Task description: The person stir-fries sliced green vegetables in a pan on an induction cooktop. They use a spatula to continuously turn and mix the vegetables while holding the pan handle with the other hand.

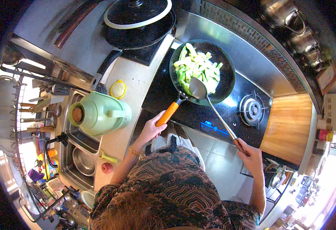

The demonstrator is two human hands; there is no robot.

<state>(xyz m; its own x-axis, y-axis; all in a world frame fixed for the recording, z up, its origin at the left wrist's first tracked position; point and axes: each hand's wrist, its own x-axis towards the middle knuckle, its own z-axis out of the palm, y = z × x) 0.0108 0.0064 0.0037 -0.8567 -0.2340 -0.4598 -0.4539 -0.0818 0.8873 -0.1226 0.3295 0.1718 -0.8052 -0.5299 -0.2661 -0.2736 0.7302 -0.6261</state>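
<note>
A dark wok [227, 77] sits on the left part of the black glass cooktop [162, 86]. Cut green vegetable pieces [198, 64], perhaps flat beans or peppers, are heaped mostly towards its left side. My left hand [152, 128] grips the wok's orange wooden handle [168, 114] near its end. In my right hand [251, 156] is the wooden grip of a metal spatula [221, 120]. The spatula's blade [198, 88] rests at the near edge of the vegetables, inside the wok, and covers some of them.
A gas burner [253, 109] and an upright-looking wooden board [288, 126] are to the right. On the left counter stand a green thermos jug [99, 113], a peeler [108, 156] and a red round fruit or onion [107, 168], beside a double sink [79, 135]. A lidded pan [139, 37] occupies the back left.
</note>
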